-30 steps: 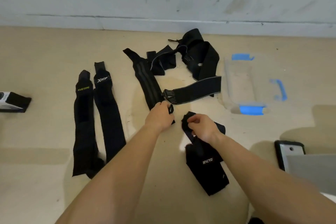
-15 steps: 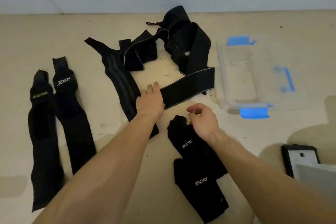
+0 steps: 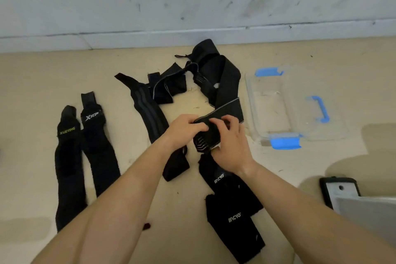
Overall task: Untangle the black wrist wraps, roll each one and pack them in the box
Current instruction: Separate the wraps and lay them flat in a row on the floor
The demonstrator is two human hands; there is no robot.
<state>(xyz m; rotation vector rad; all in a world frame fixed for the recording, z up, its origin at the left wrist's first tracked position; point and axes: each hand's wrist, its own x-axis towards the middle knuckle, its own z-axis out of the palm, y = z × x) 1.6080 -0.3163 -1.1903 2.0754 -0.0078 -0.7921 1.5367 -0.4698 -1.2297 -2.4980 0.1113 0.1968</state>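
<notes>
**A:** Black elastic all over the floor (image 3: 42, 75). Why do the two labelled wraps (image 3: 233, 216) lie flat nearest the person?

**B:** Freed and parked for rolling, I'd judge. Just beyond them, the left hand (image 3: 184, 130) and right hand (image 3: 231, 148) each have a grip pinching one wrap's striped end (image 3: 206, 138), curling it over to start a roll.

**A:** And its tail?

**B:** It runs back into the tangle (image 3: 214, 70). The clear box (image 3: 254, 111) sits open just to the right, within reach, with no wraps in it yet.
</notes>
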